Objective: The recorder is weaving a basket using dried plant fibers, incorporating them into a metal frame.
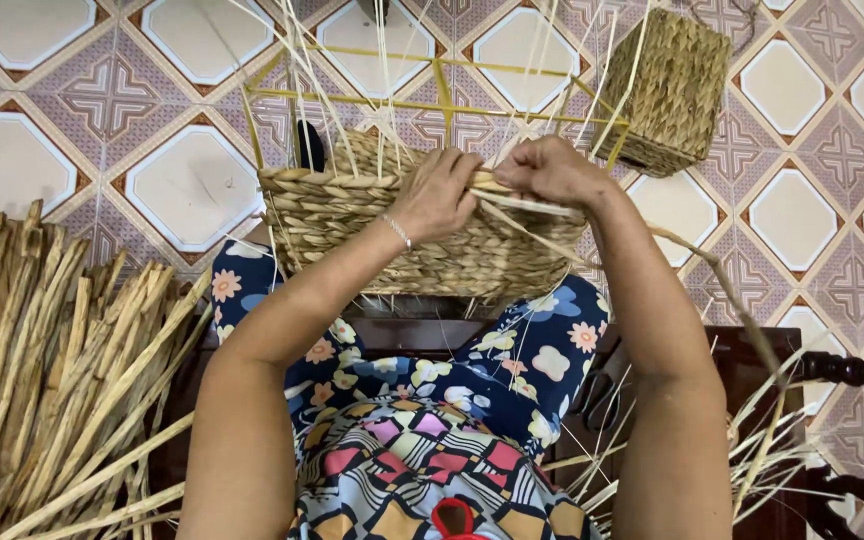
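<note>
Both hands pinch fibre at the rim: left hand (439, 195) and right hand (550, 172) closed on the half-woven tan straw basket (402, 240), yellow wire frame (432, 100) above still bare.

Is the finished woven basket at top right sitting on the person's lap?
No: the finished basket lies apart on the tiled floor, while both hands work the half-woven basket on the lap.

**Patterned tile floor holds weaving stock**

A tiled floor (182, 190) of white octagons and mauve crosses carries a finished woven basket (674, 90), lying tilted. Well to the left of that basket, a bundle of dried stalks (52, 370) lies heaped.
</note>
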